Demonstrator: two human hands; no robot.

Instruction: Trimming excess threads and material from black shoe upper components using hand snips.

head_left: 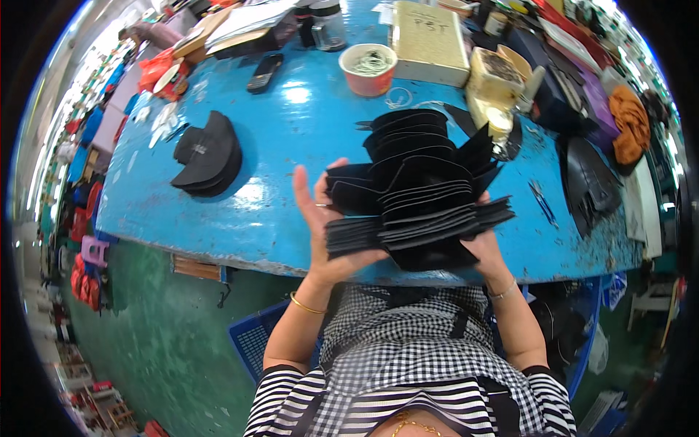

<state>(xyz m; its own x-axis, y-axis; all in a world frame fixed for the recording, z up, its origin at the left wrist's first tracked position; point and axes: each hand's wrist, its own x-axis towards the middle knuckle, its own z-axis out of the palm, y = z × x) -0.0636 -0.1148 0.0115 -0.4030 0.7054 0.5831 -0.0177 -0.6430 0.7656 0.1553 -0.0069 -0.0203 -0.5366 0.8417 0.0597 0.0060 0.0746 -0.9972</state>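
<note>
A thick stack of black cut pieces (426,193), like leather or shoe-upper panels, is held between my two hands near the table's front edge. Its layers fan out, with flaps sticking out on both sides. My left hand (324,237) grips the left side, thumb along the lower edge and some fingers spread up beside it. On the opposite side my right hand (484,247) holds the stack, its fingers partly hidden behind the flaps. A smaller pile of similar black pieces (209,156) lies on the table to the left.
The blue table (291,138) also bears a phone (265,73), a tub of thread or bands (369,71), a cardboard box (431,44), a stained yellowish container (496,84) and small snips (542,202). Black material (588,186) lies at right. A blue crate (261,335) stands below.
</note>
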